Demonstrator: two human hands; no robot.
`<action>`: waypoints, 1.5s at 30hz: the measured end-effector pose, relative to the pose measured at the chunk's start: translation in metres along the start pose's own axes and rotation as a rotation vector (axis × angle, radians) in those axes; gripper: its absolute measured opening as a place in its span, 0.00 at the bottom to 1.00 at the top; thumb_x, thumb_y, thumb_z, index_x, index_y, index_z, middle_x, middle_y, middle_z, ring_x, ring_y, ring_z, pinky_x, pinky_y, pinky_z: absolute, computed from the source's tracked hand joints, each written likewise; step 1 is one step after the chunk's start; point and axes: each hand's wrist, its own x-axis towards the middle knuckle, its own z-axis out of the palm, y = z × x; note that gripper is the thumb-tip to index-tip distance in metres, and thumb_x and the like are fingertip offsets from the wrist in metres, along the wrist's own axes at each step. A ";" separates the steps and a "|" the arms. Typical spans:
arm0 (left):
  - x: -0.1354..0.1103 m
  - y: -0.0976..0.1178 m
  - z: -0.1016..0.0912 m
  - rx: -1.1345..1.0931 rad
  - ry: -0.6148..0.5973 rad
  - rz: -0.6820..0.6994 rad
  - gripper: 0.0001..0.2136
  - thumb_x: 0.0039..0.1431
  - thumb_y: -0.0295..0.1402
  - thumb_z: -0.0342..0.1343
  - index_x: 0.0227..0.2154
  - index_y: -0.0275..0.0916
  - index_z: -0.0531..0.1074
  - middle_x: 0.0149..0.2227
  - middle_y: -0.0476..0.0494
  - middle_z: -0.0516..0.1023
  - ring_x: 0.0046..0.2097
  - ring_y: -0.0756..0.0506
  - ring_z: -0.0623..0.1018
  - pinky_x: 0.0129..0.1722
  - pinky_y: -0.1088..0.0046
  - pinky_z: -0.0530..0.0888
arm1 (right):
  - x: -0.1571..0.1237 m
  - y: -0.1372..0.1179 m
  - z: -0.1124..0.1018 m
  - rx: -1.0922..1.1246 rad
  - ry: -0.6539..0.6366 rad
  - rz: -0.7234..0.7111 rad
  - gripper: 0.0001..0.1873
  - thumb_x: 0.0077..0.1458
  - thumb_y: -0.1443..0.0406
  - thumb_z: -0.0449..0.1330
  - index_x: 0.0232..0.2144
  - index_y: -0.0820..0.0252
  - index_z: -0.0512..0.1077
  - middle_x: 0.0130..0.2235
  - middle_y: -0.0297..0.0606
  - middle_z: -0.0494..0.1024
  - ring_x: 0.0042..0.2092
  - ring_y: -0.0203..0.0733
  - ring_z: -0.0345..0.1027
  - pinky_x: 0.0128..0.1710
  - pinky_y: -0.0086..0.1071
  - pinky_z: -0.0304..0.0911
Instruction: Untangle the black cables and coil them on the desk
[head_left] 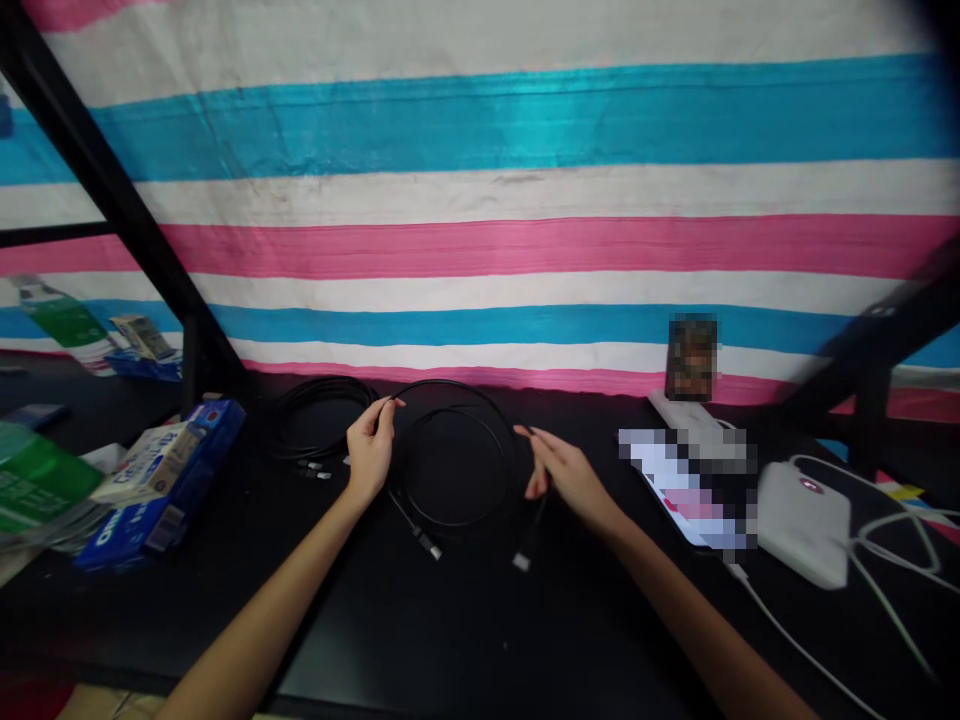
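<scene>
Between my hands a black cable [450, 523] forms loose round loops over the dark tabletop. My left hand [371, 440] pinches the loop at its upper left side. On the other side my right hand [561, 470] has its thumb and fingers closed on the cable, with a short end hanging below. One metal plug [429, 545] lies at the front of the loops; another plug [521, 561] is at the hanging end, a little blurred. Left of my left hand rests a second coiled black cable [289, 448], its plugs [316, 472] toward me.
Blue and white boxes [161, 480] and a green-labelled bottle [45, 485] lie at left beside a slanted black frame bar [112, 170]. At right are a lit phone [667, 490], a white power bank [806, 520] and white cords [799, 650]. A striped sheet [480, 245] hangs behind.
</scene>
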 end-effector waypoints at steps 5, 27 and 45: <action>0.011 0.000 -0.007 -0.070 0.102 0.012 0.13 0.55 0.43 0.48 0.29 0.38 0.71 0.16 0.56 0.52 0.18 0.55 0.53 0.17 0.78 0.51 | -0.001 -0.029 -0.035 0.297 0.262 -0.115 0.22 0.52 0.56 0.56 0.44 0.66 0.69 0.12 0.20 0.48 0.13 0.27 0.45 0.13 0.21 0.47; 0.006 0.011 -0.004 -0.148 -0.094 -0.253 0.20 0.53 0.51 0.45 0.22 0.38 0.63 0.13 0.55 0.61 0.12 0.55 0.58 0.11 0.79 0.53 | -0.004 -0.035 -0.033 0.391 0.162 -0.008 0.18 0.52 0.52 0.53 0.42 0.54 0.68 0.38 0.39 0.69 0.33 0.38 0.68 0.07 0.19 0.50; -0.033 -0.014 0.021 0.207 -0.280 -0.041 0.08 0.47 0.30 0.51 0.33 0.40 0.66 0.37 0.45 0.67 0.42 0.45 0.70 0.41 0.68 0.67 | -0.003 0.016 0.027 -0.041 0.282 -0.097 0.27 0.38 0.67 0.63 0.45 0.59 0.67 0.41 0.42 0.73 0.45 0.45 0.67 0.43 0.38 0.64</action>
